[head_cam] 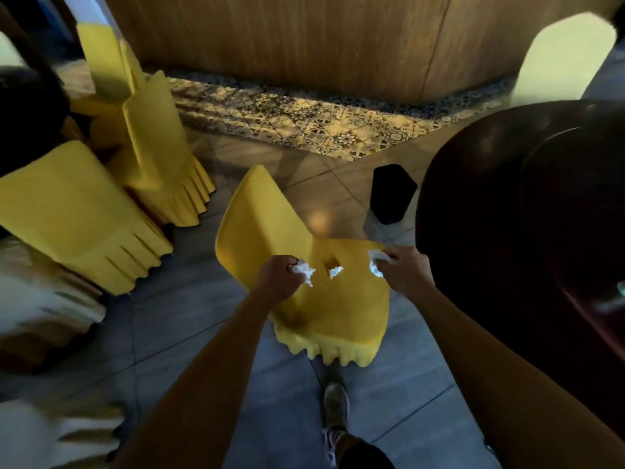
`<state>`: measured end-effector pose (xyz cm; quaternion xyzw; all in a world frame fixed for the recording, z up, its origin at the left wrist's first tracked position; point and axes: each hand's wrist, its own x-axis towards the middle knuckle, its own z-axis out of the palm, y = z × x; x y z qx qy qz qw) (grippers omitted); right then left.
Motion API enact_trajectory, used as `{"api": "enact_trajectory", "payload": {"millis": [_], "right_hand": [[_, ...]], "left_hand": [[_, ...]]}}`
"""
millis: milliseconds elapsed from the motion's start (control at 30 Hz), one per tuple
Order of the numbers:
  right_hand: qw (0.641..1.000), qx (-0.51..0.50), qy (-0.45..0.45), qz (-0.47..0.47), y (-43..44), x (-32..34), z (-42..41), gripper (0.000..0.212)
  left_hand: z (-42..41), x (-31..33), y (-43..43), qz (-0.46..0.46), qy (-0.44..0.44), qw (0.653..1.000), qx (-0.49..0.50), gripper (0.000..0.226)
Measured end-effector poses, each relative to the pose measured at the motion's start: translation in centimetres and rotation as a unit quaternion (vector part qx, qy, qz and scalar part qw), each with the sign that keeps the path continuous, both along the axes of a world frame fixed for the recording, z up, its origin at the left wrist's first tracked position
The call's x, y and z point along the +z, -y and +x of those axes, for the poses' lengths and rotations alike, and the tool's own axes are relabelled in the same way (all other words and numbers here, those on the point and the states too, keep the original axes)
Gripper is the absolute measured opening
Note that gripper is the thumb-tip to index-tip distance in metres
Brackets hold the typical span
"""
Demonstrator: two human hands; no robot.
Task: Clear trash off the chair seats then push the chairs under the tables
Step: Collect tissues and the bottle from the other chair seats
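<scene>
A yellow-covered chair [341, 313] stands in front of me, its back to the left and its seat toward me. My left hand [279, 277] is closed on a crumpled white tissue [305, 270] over the seat. Over the seat's right edge, my right hand [404, 270] grips another white tissue [377, 262]. A third small tissue [334, 271] lies on the seat between my hands. The dark round table [507, 231] is close on the right.
A black bin [392, 192] stands on the tiled floor behind the chair. Two more yellow-covered chairs [77, 214] [159, 143] are at the left, a white-covered chair [564, 59] at the far right. A wooden counter wall [304, 38] runs across the back. My shoe [334, 406] is below the chair.
</scene>
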<state>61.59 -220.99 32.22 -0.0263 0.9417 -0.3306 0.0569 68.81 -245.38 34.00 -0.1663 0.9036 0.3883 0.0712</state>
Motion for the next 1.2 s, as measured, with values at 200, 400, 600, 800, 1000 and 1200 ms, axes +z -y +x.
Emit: {"api": "enact_trajectory", "payload": {"millis": [200,400,600,800,1000,1200], "right_hand": [[0.998,-0.006,0.055,0.015,0.7,-2.2,-9.6,0.021],[0.991,-0.047,0.127,-0.004,1.7,-7.1,-14.5,0.020],[0.978,-0.118,0.169,-0.012,2.0,-15.7,-16.9,0.031],[0.972,-0.145,0.185,-0.013,2.3,-25.4,-17.2,0.028],[0.965,-0.153,0.210,-0.039,1.0,-33.1,-16.8,0.022],[0.970,-0.130,0.204,-0.001,-0.5,-35.0,-16.8,0.019]], "left_hand": [[-9.7,-2.6,0.0,0.054,0.030,0.998,-0.030,0.008],[-16.2,-7.7,-0.3,-0.016,0.099,0.989,-0.112,0.037],[-21.9,-17.4,-0.4,-0.077,0.138,0.968,-0.197,0.022],[-26.3,-30.4,-0.2,-0.091,0.147,0.948,-0.268,0.022],[-29.2,-41.9,-1.5,-0.101,0.113,0.945,-0.290,0.020],[-29.3,-46.3,-2.4,-0.156,0.119,0.925,-0.325,0.028]]}}
